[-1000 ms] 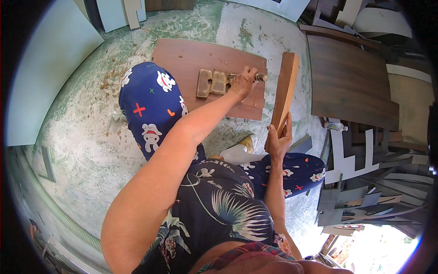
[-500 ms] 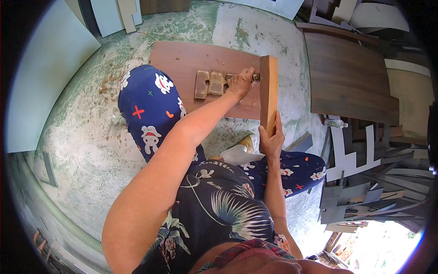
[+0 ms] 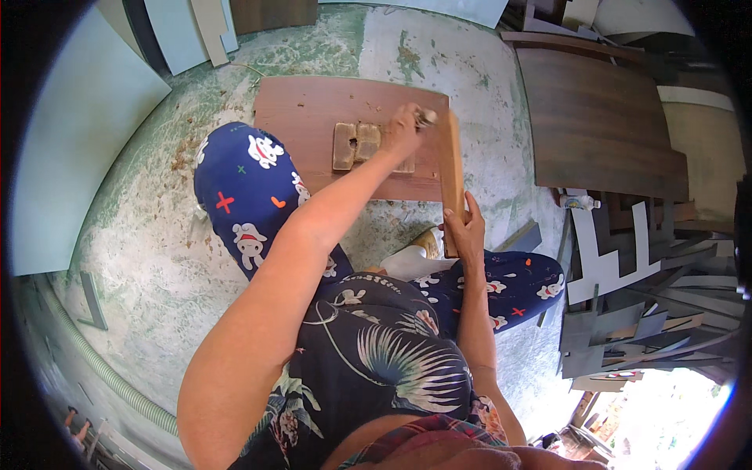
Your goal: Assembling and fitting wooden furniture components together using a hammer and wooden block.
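My left hand [image 3: 401, 131] is closed round a small tool with a metallic end [image 3: 425, 117]. Blur hides its exact kind. The tool's end is close to the upper part of a long wooden block [image 3: 451, 168]; I cannot tell if they touch. Lower down, my right hand [image 3: 467, 231] grips the block, which stands tilted on edge with its far end over a reddish-brown board [image 3: 282, 106] on the floor. Worn, brownish wooden pieces [image 3: 345, 149] with a dark notch lie on that board, partly hidden by my left wrist.
My bent knees, in blue patterned trousers [image 3: 247, 184], flank the board. Dark brown panels [image 3: 599, 117] and stacked offcuts [image 3: 650, 329] are at the right. Pale panels [image 3: 78, 149] lean at the left, above a ribbed hose [image 3: 110, 376]. Dust and shavings litter the floor.
My left hand has drawn the tool slightly upward and leftward. The wooden block has turned, showing a narrower face, and its far end has dropped a little. My right hand still grips it.
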A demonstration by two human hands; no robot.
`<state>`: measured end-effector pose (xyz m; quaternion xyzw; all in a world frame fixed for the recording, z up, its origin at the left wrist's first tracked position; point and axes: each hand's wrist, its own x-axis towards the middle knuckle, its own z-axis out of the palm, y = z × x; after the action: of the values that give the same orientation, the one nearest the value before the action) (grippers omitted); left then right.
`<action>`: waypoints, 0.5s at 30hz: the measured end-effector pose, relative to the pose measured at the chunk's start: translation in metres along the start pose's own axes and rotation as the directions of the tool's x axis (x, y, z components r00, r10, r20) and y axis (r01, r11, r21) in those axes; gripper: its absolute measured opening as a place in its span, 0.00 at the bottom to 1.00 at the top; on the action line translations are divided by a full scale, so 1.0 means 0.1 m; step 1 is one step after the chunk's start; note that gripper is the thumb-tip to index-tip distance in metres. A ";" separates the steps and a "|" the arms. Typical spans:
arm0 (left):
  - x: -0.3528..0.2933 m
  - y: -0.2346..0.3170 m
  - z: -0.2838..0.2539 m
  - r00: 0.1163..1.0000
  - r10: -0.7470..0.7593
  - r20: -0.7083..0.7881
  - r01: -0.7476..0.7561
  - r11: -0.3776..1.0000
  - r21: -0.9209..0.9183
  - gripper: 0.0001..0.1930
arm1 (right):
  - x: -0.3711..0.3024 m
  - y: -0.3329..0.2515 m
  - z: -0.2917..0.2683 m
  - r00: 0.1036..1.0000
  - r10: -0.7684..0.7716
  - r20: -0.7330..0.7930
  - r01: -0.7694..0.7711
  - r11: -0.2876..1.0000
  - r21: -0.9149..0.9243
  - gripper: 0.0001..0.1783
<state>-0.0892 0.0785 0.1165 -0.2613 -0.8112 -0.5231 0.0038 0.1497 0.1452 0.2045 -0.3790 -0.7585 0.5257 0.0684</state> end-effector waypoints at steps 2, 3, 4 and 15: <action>0.08 -0.06 -0.12 0.982 -0.152 -0.109 0.148 0.988 -0.047 0.17 | 0.03 0.11 0.00 1.000 -0.002 0.022 0.002 1.000 -0.011 0.42; 0.11 -0.09 -0.19 0.984 -0.148 -0.098 0.144 0.989 -0.043 0.17 | 0.02 0.11 0.02 0.999 0.018 0.040 -0.020 0.999 0.045 0.41; 0.15 -0.07 -0.30 0.960 -0.206 -0.187 0.193 0.977 -0.086 0.17 | 0.00 0.08 0.03 0.998 0.036 0.059 -0.042 0.994 0.099 0.41; 0.03 -0.33 -0.58 0.884 -0.364 -0.292 0.251 0.898 -0.360 0.16 | -0.07 -0.56 0.05 0.721 -0.518 -0.460 0.603 0.796 0.049 0.38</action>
<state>-0.1216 0.0203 0.1153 -0.0269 -0.7356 -0.6765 0.0233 0.1241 0.1278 0.2525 -0.2265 -0.7485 0.4562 0.4246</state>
